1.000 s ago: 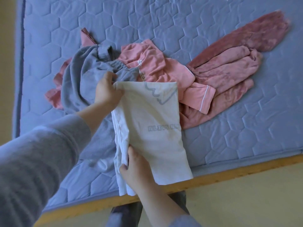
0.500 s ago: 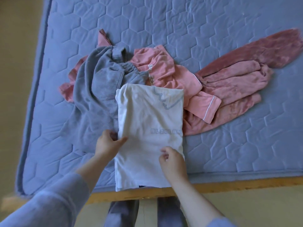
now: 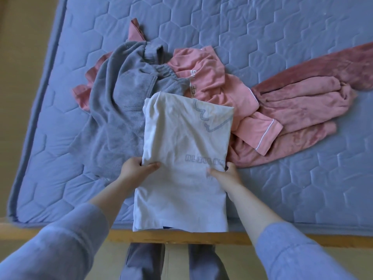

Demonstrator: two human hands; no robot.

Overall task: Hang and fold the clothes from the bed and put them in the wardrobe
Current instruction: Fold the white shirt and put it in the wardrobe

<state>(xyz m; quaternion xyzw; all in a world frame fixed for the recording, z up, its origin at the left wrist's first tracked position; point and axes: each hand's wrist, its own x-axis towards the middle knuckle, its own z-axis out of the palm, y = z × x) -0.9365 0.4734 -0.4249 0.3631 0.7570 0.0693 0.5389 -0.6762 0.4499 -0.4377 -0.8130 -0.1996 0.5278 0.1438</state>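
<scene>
mattress [image 3: 282, 27] blue, hex-quilted, filling ctr to 12 | wood bed frame [image 3: 262, 238] running along 6 | tan floor [image 3: 20, 57] showing at 9 & 6

A: What is held at the near edge of the quilted mattress [image 3: 282, 37]?

B: A folded white T-shirt [image 3: 185, 158], gripped at its 2 side edges, one by the left hand [image 3: 137, 168] and one by the right hand [image 3: 226, 174], with thumbs laid on top.

A: And behind it?

B: A grey garment [image 3: 121, 110] is overlapped at the left. A pink pyjama top [image 3: 218, 87] and a dusty-rose fleece piece [image 3: 302, 102] are heaped at the right.
</scene>
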